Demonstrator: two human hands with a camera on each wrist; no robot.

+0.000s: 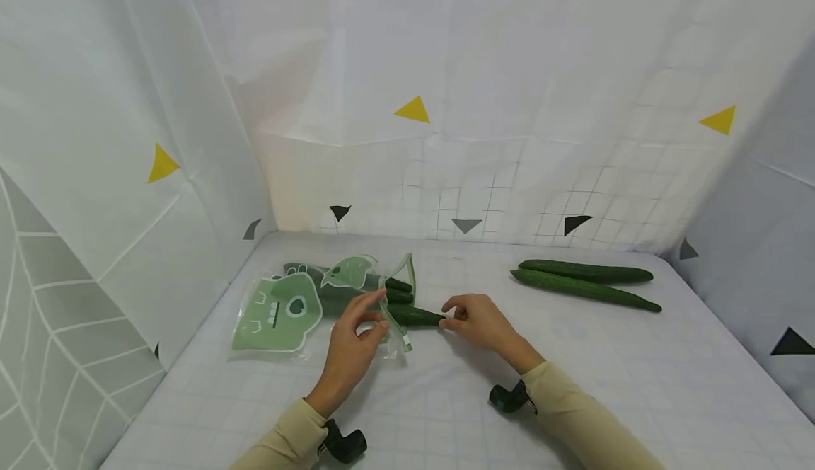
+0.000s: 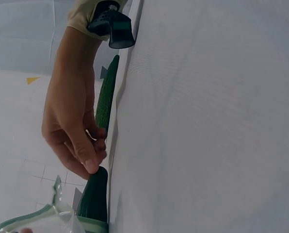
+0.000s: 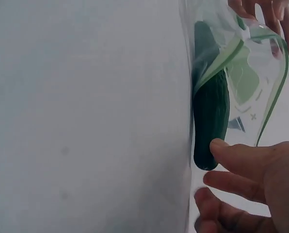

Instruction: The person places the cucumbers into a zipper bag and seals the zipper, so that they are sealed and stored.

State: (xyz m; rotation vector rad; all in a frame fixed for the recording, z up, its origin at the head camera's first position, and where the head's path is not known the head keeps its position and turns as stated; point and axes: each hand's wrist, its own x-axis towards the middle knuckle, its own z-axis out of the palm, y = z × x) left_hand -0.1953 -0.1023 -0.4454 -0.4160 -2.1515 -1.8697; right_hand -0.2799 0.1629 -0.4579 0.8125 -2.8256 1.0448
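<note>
A clear zip bag [image 1: 276, 314] with green cartoon prints lies at the left of the table, its open mouth facing right. My left hand [image 1: 353, 346] pinches the bag's edge near that mouth; its fingers also appear at the top of the right wrist view. One cucumber [image 1: 414, 316] lies partly inside, its end sticking out past the green zip strip. At this end, my right hand [image 1: 480, 325] holds the tip between thumb and fingers, the thumb [image 3: 221, 145] lying on the skin. Two more cucumbers [image 1: 397, 285] are behind it in the bag.
Two loose cucumbers [image 1: 586, 289] lie side by side at the back right of the table. White cloth walls [image 1: 356, 173] with yellow and dark triangles enclose the white-covered table [image 1: 458, 413]. Each wrist wears a small black camera [image 1: 506, 398].
</note>
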